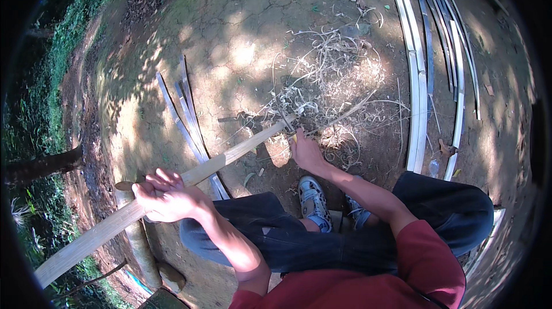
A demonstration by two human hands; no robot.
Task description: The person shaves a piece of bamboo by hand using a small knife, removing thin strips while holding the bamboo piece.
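Note:
A long, flat bamboo strip [92,250] slants across in front of me, from the lower left up to the middle. My left hand [167,197] is closed around it near my left knee, fingers curled over the strip. In my right hand [306,152] is a knife, its fist closed on the handle. The thin knife blade [286,120] crosses the strip close to its far end and seems to touch it. Most of the handle is hidden by my fingers. Pale curled shavings [328,73] lie in a heap on the ground just beyond the blade.
Several split bamboo strips [415,96] lie on the dirt at the right. More narrow strips [184,108] lie left of centre. A short log [138,246] is under the strip by my left knee. My shoes [313,200] are below the knife; green plants [43,102] border the left.

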